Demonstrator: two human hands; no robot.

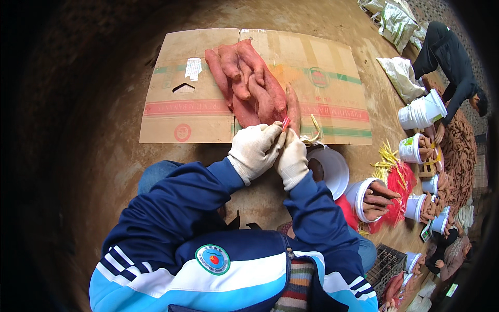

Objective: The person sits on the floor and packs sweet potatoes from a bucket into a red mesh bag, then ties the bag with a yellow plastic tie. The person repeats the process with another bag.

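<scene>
A red mesh bag (249,113) filled with sweet potatoes (263,97) lies on flattened cardboard (187,130) in front of me. My left hand (255,150), in a white knit glove, pinches the bag's gathered red neck (286,123) at its near end. Also gloved, my right hand (292,156) grips the same neck from the other side; its fingertips are partly hidden. One loose sweet potato (293,105) lies along the bag's right side, its near end at my right fingers. Just right of that hand, yellow ties (315,130) lie on the cardboard edge.
By my right knee stand a white bucket (339,171) and another bucket (360,199) of sweet potatoes. Red mesh bags (399,187) with yellow ties (384,158) lie beyond. Further right are more filled buckets, a sweet potato heap (460,156), a black crate (386,265) and two people.
</scene>
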